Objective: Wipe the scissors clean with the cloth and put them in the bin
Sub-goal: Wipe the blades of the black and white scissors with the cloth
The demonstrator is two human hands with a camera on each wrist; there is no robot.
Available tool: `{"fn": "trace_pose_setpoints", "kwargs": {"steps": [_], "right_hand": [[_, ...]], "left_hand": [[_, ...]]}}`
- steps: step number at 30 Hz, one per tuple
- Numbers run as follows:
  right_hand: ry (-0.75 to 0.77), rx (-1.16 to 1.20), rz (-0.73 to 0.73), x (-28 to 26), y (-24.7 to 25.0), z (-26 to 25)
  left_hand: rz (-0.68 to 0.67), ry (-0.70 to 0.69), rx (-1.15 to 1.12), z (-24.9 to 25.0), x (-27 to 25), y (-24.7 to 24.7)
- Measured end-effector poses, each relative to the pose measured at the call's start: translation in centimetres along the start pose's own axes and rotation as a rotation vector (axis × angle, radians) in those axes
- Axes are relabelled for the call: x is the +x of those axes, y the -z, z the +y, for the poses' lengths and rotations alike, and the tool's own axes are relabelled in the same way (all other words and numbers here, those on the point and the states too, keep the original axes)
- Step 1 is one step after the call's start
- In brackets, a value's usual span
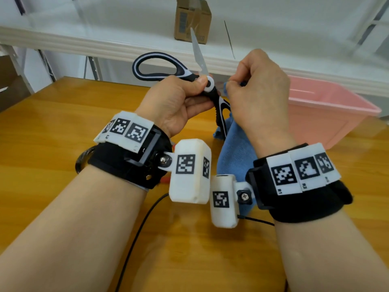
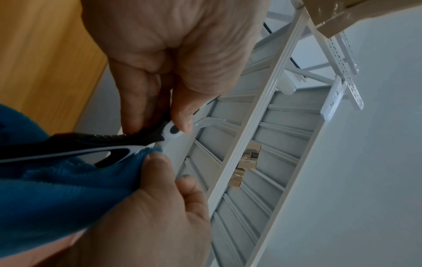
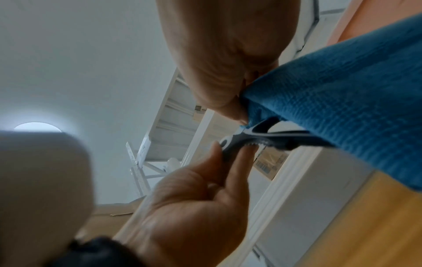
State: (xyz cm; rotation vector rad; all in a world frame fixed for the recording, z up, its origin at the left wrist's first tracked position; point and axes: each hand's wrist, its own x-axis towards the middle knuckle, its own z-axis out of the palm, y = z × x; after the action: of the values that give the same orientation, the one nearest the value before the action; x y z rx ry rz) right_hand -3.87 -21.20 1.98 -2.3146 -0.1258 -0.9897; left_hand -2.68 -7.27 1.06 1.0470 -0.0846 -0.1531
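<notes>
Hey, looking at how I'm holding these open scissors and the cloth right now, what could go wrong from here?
1. The black-and-white-handled scissors are spread open, one bare blade pointing up. The left hand only pinches them near the pivot, so they might twist or slip.
2. The right hand pinches the blue cloth close to the other blade; a wipe toward the edge may nick the fingers.
3. The pink plastic bin sits to the right; carrying them open risks snagging the hanging cloth.

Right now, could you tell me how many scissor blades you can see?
1 in plain view: a blade points up from the pivot. The other seems hidden behind the right hand and the cloth.
</notes>
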Motion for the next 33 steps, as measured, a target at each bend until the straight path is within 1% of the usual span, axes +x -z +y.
{"fn": "trace_pose_setpoints", "kwargs": {"steps": [3,9,14,19,24,29,33], "right_hand": [[0.031,0.015,-0.033,-0.4,-0.5,-0.9],[-0.014,-0.016,0.012,0.1,0.1,0.1],[0.031,0.014,-0.021,-0.3,-0.3,-1.0],[-0.005,-0.013,0.011,0.0,0.1,-0.2],[0.069,-0.005,0.001,-0.4,-0.1,-1.1],[0.052,-0.022,-0.003,-0.4,0.0,-0.9],[0.016,0.095,0.022,0.3,0.8,-1.2]], "left_hand": [[-0.003,-0.001,-0.024,0.2,-0.1,0.3],[-0.018,0.02,0.008,0.2,-0.1,0.0],[-0.017,0.006,-0.011,0.5,-0.2,0.3],[-0.014,0.034,0.011,0.4,-0.3,0.0],[-0.01,0.03,-0.037,0.8,-0.3,0.3],[-0.018,0.068,-0.054,0.5,-0.1,0.2],[-0.017,0.092,-0.105,0.9,0.1,0.6]]}}
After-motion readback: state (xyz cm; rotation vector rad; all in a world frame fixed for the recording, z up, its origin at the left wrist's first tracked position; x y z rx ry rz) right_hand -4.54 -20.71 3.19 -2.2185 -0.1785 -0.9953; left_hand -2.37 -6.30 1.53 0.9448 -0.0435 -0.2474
